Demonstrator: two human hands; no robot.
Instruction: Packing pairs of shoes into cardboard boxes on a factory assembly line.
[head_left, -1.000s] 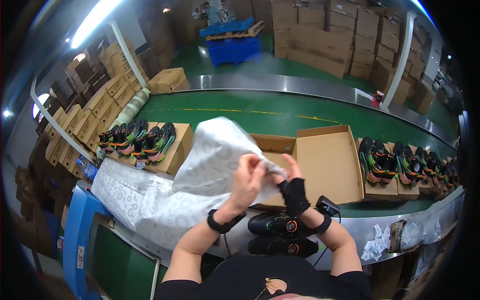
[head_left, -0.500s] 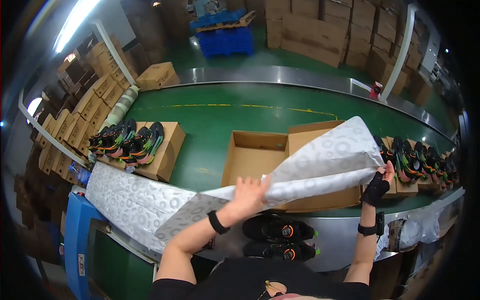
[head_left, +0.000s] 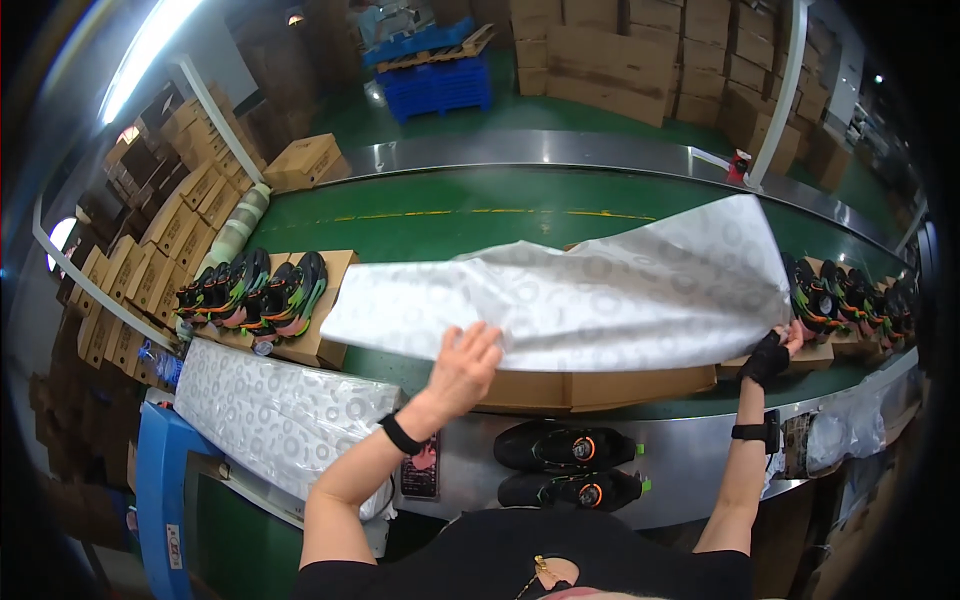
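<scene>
At the steel ledge [head_left: 700, 455] beside the green belt [head_left: 450, 215], two black shoes [head_left: 565, 465] sit just before us. Our left hand [head_left: 465, 365] and gloved right hand [head_left: 772, 352] pinch the patterned wrapping paper [head_left: 580, 290], stretched between them over an open cardboard box [head_left: 590, 385]. Farther left, colourful shoes [head_left: 255, 290] rest on boxes.

One paper sheet [head_left: 580, 300] — two black shoes [head_left: 565, 468] — two hands [head_left: 462, 365]

We see shoes [head_left: 255, 295] on a box at our left, black shoes [head_left: 568, 465] below the belt [head_left: 450, 215], a blue pallet [head_left: 435, 75], and stacked cartons [head_left: 600, 50] behind.
</scene>
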